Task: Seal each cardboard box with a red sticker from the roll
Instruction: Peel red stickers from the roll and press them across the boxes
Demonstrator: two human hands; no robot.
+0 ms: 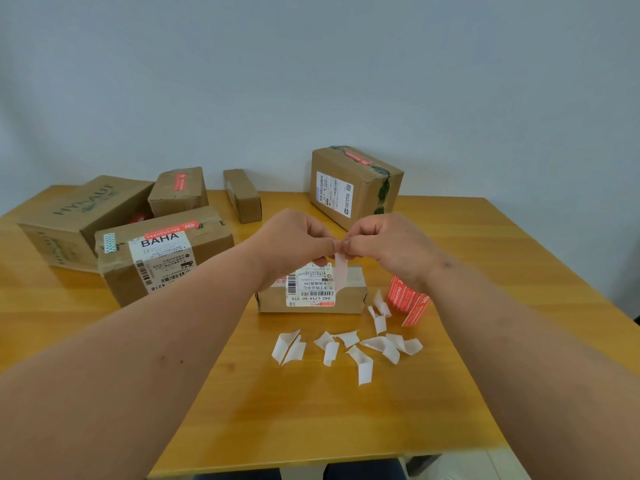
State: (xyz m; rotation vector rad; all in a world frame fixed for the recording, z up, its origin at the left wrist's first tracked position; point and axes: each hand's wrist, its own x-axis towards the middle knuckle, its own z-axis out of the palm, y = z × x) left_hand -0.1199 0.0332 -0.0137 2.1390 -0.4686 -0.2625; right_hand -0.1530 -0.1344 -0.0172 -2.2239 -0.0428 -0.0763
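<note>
Both hands meet above a small cardboard box [311, 292] on the yellow wooden table [311, 410] — left hand [294, 237] and right hand [388, 244] pinch one pale sticker strip [341, 271]. The red roll [403, 296] stands just right of it; white backing scraps [346, 348] lie nearer, against a plain grey-blue wall [311, 81].

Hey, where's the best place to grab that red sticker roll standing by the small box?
Grip the red sticker roll around its upright curved sides, coming from above on the right, probably; its loose tail hangs toward the front and the right hand hovers over it.
</note>
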